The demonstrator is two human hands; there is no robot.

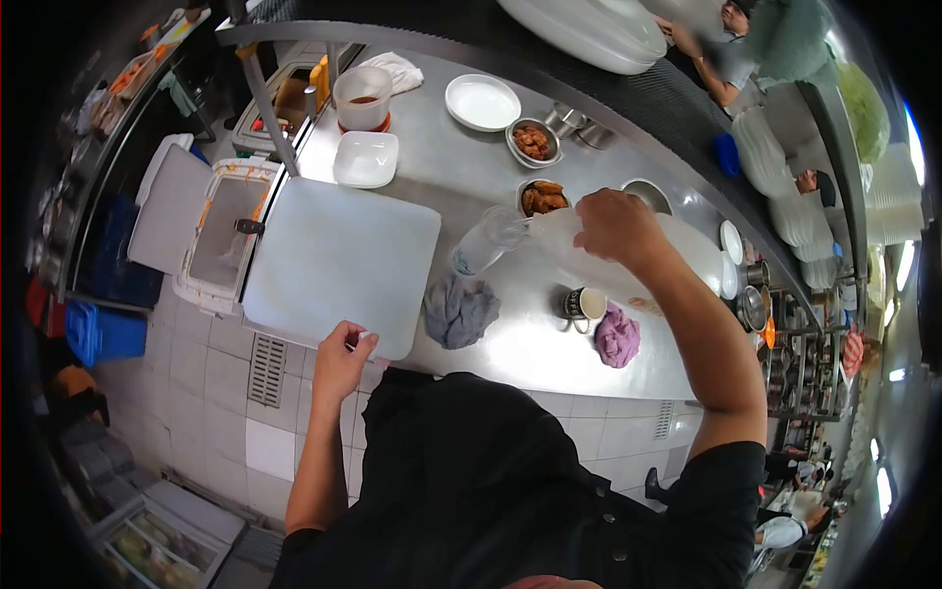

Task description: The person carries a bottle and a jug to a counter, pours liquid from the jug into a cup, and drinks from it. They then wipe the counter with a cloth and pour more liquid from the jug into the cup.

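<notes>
A pale, plastic-looking sheet (561,245) lies on the steel worktop (538,339), beside a crumpled clear plastic bag (489,239). The right hand (618,226) reaches over it, elbow bent outward, fingers curled downward; their grip is hidden. Handling this sheet seems the step in hand; moving it calls for care near the black lettered mug (577,303). The left hand (343,359) is at the white cutting board's (343,255) near edge, thumb and forefinger almost meeting, any hold unclear.
</notes>
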